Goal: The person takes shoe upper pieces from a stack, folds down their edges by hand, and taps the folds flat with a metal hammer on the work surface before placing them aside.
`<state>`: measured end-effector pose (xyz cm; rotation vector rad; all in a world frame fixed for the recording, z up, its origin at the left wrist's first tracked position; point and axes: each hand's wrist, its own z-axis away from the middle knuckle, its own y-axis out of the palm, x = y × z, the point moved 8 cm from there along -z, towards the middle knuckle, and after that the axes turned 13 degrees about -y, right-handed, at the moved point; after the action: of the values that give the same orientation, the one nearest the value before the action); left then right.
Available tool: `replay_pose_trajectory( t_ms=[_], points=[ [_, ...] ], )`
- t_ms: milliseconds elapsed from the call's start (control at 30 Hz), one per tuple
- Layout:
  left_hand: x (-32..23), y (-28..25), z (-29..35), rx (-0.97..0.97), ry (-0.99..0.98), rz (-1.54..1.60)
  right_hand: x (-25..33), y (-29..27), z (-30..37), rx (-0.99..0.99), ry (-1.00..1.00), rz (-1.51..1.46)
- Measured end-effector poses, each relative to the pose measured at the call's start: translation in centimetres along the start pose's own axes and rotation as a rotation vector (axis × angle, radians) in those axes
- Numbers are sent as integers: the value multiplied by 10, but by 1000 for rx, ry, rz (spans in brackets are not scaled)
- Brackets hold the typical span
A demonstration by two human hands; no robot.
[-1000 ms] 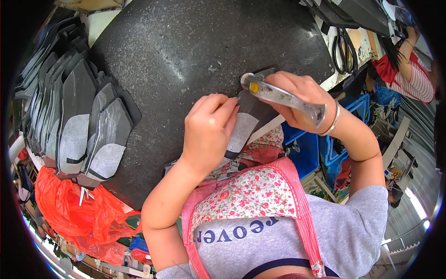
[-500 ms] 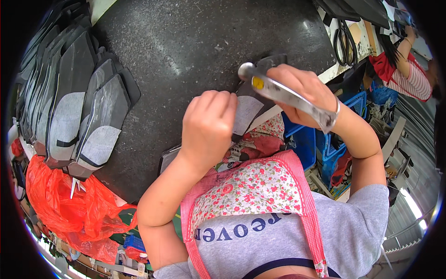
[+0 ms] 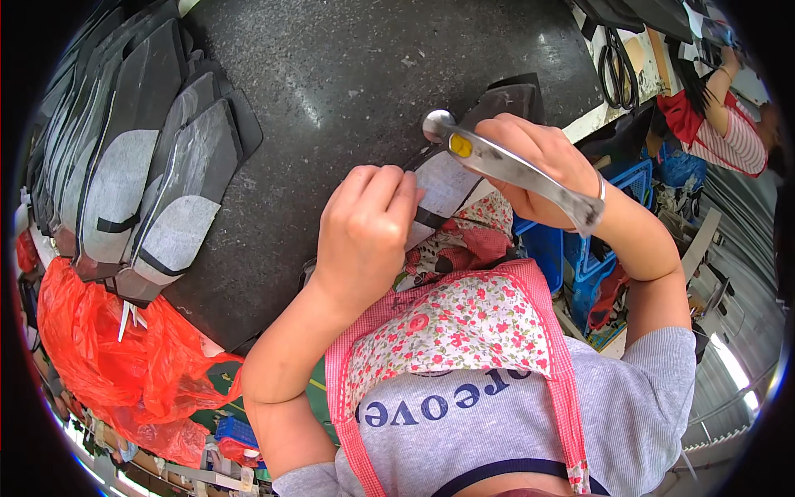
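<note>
My right hand (image 3: 538,166) grips a hammer (image 3: 517,172) with a rounded metal face, a long curved metal tail and a yellow spot. Its face hovers over or touches a flat dark piece (image 3: 443,180) with a light grey patch and a short black strip; I cannot tell whether they are in contact. My left hand (image 3: 368,224) is closed at the piece's left edge, fingertips pinched together there. The piece lies slanted along the front edge of the black worktop (image 3: 331,99), partly hidden under both hands and the hammer.
Several similar dark pieces (image 3: 178,232) with grey patches overlap in a pile at the left. A red plastic bag (image 3: 116,356) hangs below it. Black-handled scissors (image 3: 617,70) lie at the far right. Blue crates (image 3: 617,215) stand right of me. Another person (image 3: 716,132) works beyond.
The piece has shifted so that more of its grey patch, its black strip and its dark far end show. The left hand has moved slightly left; the hammer is nearly in place.
</note>
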<state>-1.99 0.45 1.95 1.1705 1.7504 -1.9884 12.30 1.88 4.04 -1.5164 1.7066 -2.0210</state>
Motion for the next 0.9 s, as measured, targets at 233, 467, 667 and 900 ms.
replay_pose_trajectory(
  t_ms=[233, 467, 667, 900],
  points=[
    [24, -2, 0, 112, -175, 232, 8, 25, -6, 160, 57, -69],
    [27, -9, 24, -41, -170, 152, 17, 22, -12, 159, 28, -59],
    [17, -13, 35, -134, -69, 45, 22, 40, -5, 155, 33, -82],
    [22, -14, 57, -183, -45, -15, 38, 40, -13, 188, -63, 3]
  ],
)
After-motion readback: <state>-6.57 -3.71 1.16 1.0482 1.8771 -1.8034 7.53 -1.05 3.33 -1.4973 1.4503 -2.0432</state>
